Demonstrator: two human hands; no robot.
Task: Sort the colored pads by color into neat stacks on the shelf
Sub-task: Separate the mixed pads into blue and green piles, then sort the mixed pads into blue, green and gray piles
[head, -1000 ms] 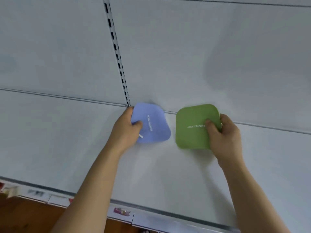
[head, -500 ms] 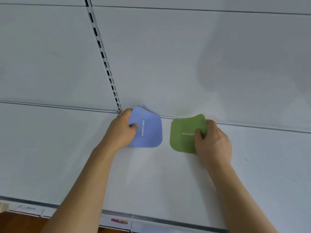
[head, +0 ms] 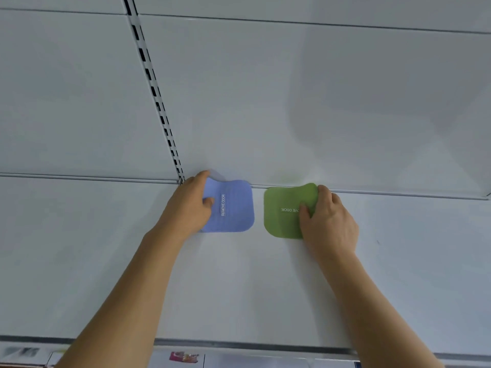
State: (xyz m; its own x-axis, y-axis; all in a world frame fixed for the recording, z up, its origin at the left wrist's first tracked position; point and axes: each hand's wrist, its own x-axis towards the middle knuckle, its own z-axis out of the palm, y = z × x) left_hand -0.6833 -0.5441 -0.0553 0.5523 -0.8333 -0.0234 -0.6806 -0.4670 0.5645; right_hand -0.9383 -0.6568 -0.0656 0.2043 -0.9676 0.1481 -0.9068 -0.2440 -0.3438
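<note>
Blue pad (head: 233, 208) label: "REMOVE ODOR"

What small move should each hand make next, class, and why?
Probably let go and flatten both pads. The left hand grips the blue pad, the right hand the green pad; both lie apart at the shelf's back, far edges curling up.

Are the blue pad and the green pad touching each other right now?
Apart. The head view shows a strip of bare white shelf between the blue pad and the green pad.
</note>
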